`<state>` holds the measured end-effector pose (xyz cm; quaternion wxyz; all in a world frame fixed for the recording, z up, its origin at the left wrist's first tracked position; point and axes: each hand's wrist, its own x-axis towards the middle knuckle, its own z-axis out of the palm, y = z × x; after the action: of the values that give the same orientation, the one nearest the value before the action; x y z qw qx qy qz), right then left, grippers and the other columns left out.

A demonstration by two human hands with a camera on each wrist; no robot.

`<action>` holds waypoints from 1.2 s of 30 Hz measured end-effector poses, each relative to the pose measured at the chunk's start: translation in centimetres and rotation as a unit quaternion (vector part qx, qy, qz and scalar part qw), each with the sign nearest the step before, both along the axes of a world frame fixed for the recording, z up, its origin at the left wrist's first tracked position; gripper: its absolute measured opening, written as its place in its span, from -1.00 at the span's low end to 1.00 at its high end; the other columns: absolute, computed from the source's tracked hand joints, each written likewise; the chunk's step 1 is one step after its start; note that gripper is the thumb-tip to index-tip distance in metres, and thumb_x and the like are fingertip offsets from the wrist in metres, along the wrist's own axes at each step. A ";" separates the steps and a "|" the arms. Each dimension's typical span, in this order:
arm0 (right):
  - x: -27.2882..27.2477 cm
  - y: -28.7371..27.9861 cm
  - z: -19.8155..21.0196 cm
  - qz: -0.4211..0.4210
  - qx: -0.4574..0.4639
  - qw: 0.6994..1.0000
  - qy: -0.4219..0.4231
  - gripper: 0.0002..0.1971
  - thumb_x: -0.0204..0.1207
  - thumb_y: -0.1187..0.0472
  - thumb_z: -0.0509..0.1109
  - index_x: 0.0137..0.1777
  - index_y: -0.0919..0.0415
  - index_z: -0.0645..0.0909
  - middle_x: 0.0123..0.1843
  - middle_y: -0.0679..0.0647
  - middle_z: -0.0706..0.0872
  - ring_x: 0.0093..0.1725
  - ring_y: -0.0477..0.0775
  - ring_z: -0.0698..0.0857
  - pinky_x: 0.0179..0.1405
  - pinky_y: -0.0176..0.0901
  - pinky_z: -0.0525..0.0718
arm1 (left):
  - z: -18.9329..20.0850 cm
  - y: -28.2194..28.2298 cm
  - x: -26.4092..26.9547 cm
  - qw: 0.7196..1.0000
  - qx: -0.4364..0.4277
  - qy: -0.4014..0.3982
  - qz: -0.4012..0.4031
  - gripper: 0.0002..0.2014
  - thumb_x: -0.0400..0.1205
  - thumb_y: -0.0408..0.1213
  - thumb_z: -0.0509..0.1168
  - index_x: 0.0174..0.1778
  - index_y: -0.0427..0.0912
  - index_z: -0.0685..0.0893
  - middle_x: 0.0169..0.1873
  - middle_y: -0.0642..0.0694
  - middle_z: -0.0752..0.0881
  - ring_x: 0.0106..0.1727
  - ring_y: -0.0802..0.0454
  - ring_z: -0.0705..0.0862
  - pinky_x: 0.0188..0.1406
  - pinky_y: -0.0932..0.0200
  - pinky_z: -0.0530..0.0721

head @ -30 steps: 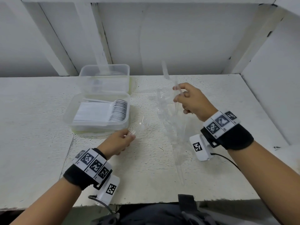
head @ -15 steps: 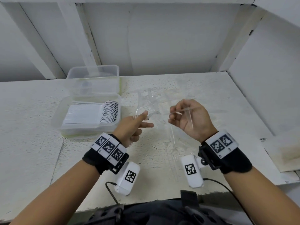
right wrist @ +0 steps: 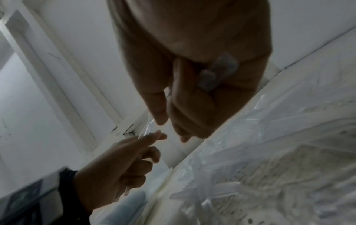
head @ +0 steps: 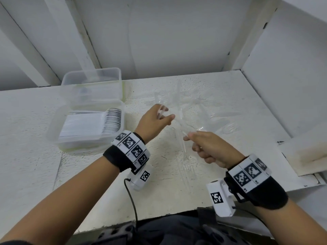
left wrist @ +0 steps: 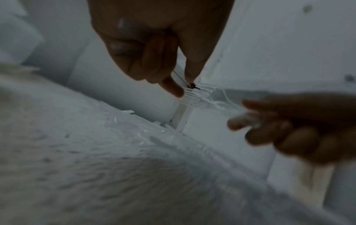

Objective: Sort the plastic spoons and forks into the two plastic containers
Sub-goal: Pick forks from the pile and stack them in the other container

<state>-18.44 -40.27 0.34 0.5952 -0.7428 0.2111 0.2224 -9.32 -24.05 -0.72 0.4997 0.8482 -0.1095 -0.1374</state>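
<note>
A clear plastic fork point(left wrist: 192, 95) hangs above the white table between both hands. My left hand point(head: 165, 114) pinches its tine end with thumb and forefinger point(left wrist: 173, 89). My right hand point(head: 187, 138), fingers curled, pinches the handle end from the near right. A loose pile of clear cutlery point(head: 203, 110) lies on the table beneath and beyond the hands. The near container point(head: 83, 145), at the left, holds a neat stack of white spoons point(head: 113, 122). Behind it, the far container point(head: 106, 89) shows faint clear pieces; I cannot tell which kind.
White walls close the table point(head: 35, 156) at the back and right. A white block point(head: 304, 152) lies at the right edge. Slanted white beams stand behind the containers. The cutlery pile point(right wrist: 240, 159) spreads toward the right wall.
The left hand rose from the table near the spoon container to the fork. The right hand came down and toward me with the clear utensil, and the two hands met.
</note>
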 end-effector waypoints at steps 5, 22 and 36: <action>-0.2 -2.5 -0.8 -0.173 -0.012 0.984 -0.041 -0.87 0.63 0.19 0.27 -0.14 0.19 0.45 -0.48 0.01 0.33 -0.71 -0.20 0.24 -0.78 -0.41 0.18 | -1.5 -0.9 0.5 0.921 0.278 -0.195 -0.190 -0.69 0.71 -0.18 0.11 0.35 -0.07 0.53 0.09 -0.08 0.67 0.06 -0.11 0.66 -0.05 0.08 0.60; 0.9 -3.1 -1.6 -0.149 -0.059 0.985 -0.058 -0.91 0.61 0.18 0.28 -0.10 0.17 0.50 -0.43 0.01 0.42 -0.63 -0.16 0.26 -0.75 -0.37 0.21 | -1.2 -1.3 0.2 0.768 0.409 -0.247 -0.427 -0.65 0.69 -0.14 0.13 0.42 0.05 0.51 0.35 -0.02 0.44 -0.09 -0.08 0.65 -0.26 0.18 0.44; -1.3 -3.1 -1.8 -0.094 -0.163 0.977 -0.097 -0.92 0.58 0.16 0.31 -0.11 0.14 0.56 -0.38 -0.03 0.48 -0.49 -0.10 0.37 -0.56 -0.32 0.31 | -0.6 5.0 0.0 0.842 0.314 -0.284 -0.334 -0.73 0.66 -0.13 0.21 0.22 -0.10 0.61 0.10 -0.01 0.63 -0.04 -0.09 0.68 -0.24 0.12 0.57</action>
<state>-19.69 -43.41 -1.48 0.5016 -0.8250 0.2543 0.0547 -9.36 -19.05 -1.29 0.0772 0.8735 -0.4746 -0.0759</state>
